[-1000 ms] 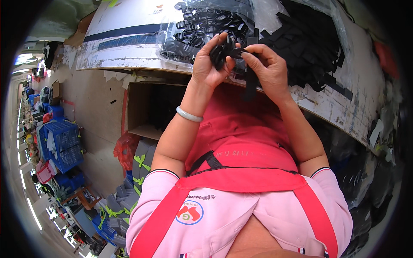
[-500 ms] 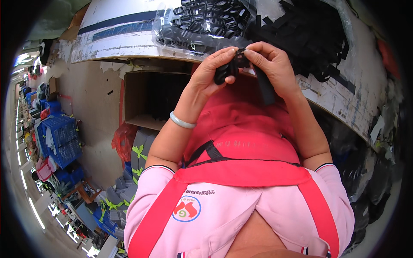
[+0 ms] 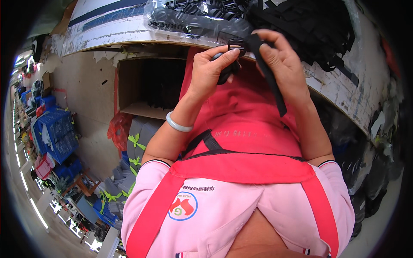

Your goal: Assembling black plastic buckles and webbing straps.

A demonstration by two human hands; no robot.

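- Head view, upper centre: my left hand [image 3: 206, 71] curls round glossy black plastic buckles [image 3: 235, 43]; my right hand [image 3: 282, 64] pinches a flat black fabric strap [image 3: 273, 88], whether threaded I cannot tell.
- Top: loose bagged black buckles [image 3: 202, 9] and heaped black straps [image 3: 316, 28] look unworked.

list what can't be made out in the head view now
In the head view:
Number of black plastic buckles in the left hand: its fingers cover some.
Whether the flat black fabric strap in the right hand passes through a buckle: dark on dark.
Contents of the open brown cardboard box: deep shadow.
Far end of the clear plastic bag: cut off by the upper edge.
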